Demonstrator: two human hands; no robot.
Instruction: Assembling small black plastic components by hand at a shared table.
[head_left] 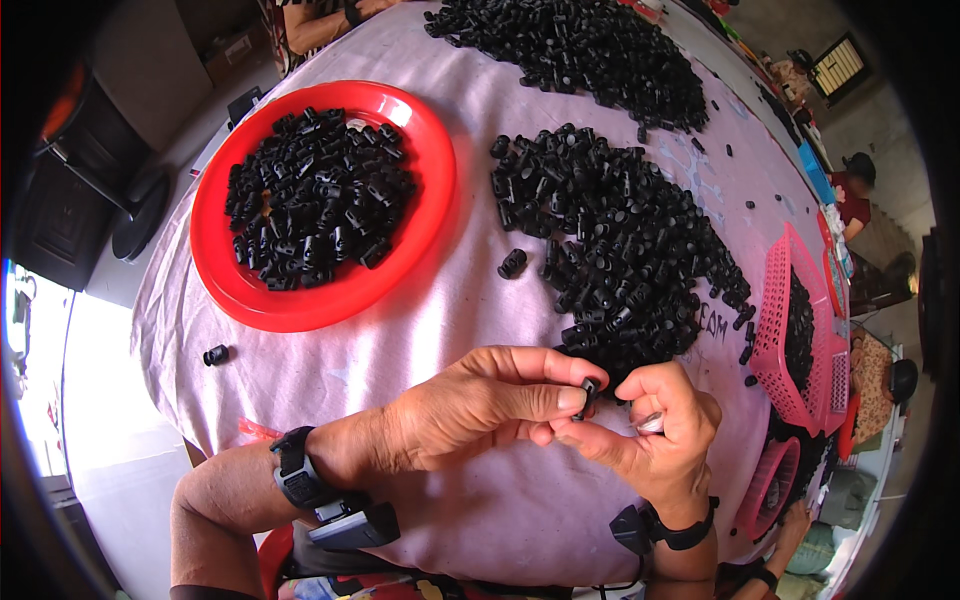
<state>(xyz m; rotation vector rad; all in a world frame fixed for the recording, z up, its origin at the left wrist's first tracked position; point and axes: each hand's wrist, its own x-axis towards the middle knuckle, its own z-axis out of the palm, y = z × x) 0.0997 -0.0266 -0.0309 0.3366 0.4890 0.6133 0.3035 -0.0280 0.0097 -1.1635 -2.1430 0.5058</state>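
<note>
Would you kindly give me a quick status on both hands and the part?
Left hand and right hand pinch one small black plastic part together. Loose black pile just beyond; red plate of parts far left. Nothing blocking.

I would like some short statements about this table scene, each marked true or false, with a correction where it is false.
1. The left hand and the right hand pinch one small black part between their fingertips. True.
2. The red round tray is empty. False: it holds a heap of small black parts.
3. A large loose pile of black parts lies on the pale cloth beyond the hands. True.
4. The pink basket stands at the person's left. False: it stands at the right edge of the table.
5. Both wrists are bare. False: each wears a black strap.
</note>
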